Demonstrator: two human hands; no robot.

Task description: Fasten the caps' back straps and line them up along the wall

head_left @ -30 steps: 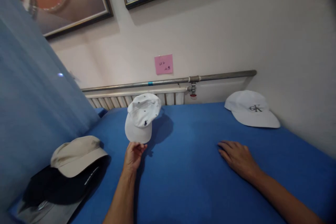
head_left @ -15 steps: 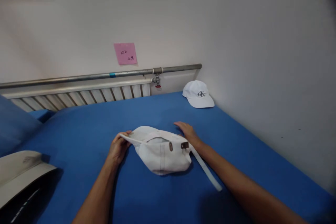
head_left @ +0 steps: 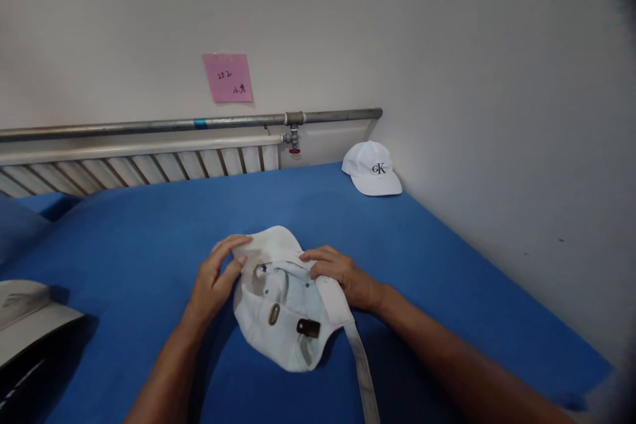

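A white cap (head_left: 278,318) lies upside down on the blue surface (head_left: 149,225), its back opening toward me and its strap (head_left: 362,371) trailing to the lower right. My left hand (head_left: 213,281) grips the cap's left edge near the brim, fingers curled. My right hand (head_left: 342,275) presses on the cap's right rim, fingers closed over the fabric. A brass buckle (head_left: 308,326) shows on the cap's back.
A second white cap with a dark logo (head_left: 372,169) sits at the far right corner by the wall. A beige cap (head_left: 24,318) on dark caps lies at the left edge. A radiator (head_left: 124,169) and pipe (head_left: 199,124) run along the back wall under a pink note (head_left: 227,77).
The cap went from hanging by its brim in my left hand to lying on the blue surface. Both hands are now on it and have turned it over. The view swung right.
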